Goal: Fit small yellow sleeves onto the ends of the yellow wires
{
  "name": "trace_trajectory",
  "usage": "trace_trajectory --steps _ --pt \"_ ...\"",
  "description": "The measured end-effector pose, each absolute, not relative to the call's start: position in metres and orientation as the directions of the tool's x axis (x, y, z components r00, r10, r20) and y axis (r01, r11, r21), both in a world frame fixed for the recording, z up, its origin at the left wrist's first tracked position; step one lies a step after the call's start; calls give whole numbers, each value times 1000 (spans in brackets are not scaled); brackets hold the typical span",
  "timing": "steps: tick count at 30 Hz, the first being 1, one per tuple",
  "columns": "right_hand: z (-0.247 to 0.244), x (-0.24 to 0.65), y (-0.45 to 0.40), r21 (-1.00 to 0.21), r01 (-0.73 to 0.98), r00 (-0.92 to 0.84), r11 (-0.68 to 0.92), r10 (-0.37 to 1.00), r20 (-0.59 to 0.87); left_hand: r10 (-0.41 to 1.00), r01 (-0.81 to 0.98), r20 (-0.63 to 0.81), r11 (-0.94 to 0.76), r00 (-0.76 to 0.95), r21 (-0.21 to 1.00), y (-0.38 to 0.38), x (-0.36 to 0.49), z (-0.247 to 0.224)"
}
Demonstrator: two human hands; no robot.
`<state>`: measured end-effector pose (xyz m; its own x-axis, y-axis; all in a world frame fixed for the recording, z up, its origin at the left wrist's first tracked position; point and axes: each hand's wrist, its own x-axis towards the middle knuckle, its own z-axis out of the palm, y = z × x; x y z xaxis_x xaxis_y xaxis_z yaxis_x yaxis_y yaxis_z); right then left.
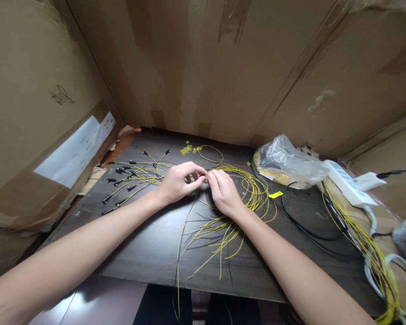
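L hand (184, 180) & R hand (222, 189) pinching something tiny (can't tell what), yellow wires (257, 192) thin, looped, black-tipped

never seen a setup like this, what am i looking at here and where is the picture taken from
There is no machine here: these are a person's two bare hands at work. The one picture comes from a camera worn on the person's head, looking forward and down.

The left hand and right hand meet over a dark table. Their fingers pinch something small; it is too hidden to name.

Around them spread thin yellow wires, some with black ends off to the left. Behind the hands lie small yellow bits. To the right are a clear plastic bag and a white power strip. Cardboard stands behind.
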<state>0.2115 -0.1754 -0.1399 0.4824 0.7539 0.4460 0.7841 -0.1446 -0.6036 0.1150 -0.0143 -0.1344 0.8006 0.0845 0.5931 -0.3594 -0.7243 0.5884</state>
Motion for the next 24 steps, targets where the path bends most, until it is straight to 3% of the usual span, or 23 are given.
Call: trace_trajectory --steps 10,19,24 --pt "-137 209 -177 -650 750 510 -122 733 450 189 -287 521 -657 832 697 -15 116 -134" --pt "-141 213 -175 -590 789 490 -172 755 435 116 -325 561 -712 820 622 -15 115 -134" --pt "-140 211 -176 -616 769 499 -171 763 411 153 -310 552 -692 820 652 -15 116 -135"
